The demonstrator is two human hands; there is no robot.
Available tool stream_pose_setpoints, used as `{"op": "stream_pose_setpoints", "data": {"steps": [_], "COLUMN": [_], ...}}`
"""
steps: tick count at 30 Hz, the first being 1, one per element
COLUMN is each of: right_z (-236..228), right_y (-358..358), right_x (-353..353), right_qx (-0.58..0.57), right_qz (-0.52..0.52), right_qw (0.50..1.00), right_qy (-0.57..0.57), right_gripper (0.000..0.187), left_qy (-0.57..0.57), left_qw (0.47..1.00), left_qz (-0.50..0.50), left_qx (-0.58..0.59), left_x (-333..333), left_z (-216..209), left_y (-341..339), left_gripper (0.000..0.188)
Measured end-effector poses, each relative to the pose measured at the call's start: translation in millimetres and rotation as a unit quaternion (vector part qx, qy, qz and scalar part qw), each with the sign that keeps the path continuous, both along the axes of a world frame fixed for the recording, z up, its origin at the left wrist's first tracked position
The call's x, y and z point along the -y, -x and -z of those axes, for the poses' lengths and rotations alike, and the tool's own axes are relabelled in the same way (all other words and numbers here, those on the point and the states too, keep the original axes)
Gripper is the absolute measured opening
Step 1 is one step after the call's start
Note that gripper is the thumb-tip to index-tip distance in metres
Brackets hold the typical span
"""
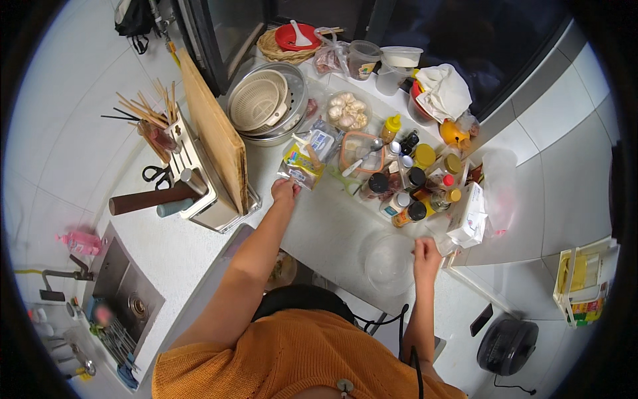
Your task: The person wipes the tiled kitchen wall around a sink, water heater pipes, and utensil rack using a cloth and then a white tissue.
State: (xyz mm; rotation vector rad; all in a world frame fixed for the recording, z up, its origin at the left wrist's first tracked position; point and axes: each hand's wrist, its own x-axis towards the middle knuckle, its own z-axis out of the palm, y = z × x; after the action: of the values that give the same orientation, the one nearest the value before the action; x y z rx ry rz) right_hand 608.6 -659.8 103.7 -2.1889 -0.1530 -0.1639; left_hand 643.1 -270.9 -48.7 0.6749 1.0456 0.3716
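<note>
My left hand [286, 191] is closed on the lower edge of a yellow and silver plastic packet [302, 166] lying on the counter. Beside that packet lies a blue and white pack [321, 141]. My right hand [427, 257] has its fingers curled in, right beside the rim of a clear round plastic bowl [388, 265]. Whether those fingers grip anything is hidden. Behind the bowl, several seasoning jars [417, 211] stand close together. A spoon [362, 158] lies across an orange-rimmed glass container [354, 147], and garlic bulbs [347, 112] fill a clear tray behind it.
A wooden cutting board [211, 126] stands upright at left by a knife and chopstick rack [193, 163]. Colanders [259, 100] are stacked at the back. A white box [467, 214] stands right of the jars. A sink [123, 292] lies at lower left, a black appliance [507, 346] at lower right.
</note>
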Motion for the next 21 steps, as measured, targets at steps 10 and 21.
{"op": "stream_pose_setpoints", "data": {"steps": [10, 21], "right_z": [27.3, 38.6], "right_y": [-80.3, -120.4], "right_x": [-182.9, -279.3], "right_qx": [0.068, -0.009], "right_qz": [-0.245, -0.256], "right_qw": [0.966, 0.924], "right_qy": [0.053, 0.284], "right_gripper": [0.017, 0.038], "left_qy": [-0.004, -0.275], "left_qw": [0.998, 0.959], "left_qz": [0.040, 0.073], "left_qx": [0.054, 0.015], "left_x": [-7.0, 6.4], "left_z": [1.4, -28.9], "left_y": [16.2, 43.8], "left_gripper": [0.011, 0.011]}}
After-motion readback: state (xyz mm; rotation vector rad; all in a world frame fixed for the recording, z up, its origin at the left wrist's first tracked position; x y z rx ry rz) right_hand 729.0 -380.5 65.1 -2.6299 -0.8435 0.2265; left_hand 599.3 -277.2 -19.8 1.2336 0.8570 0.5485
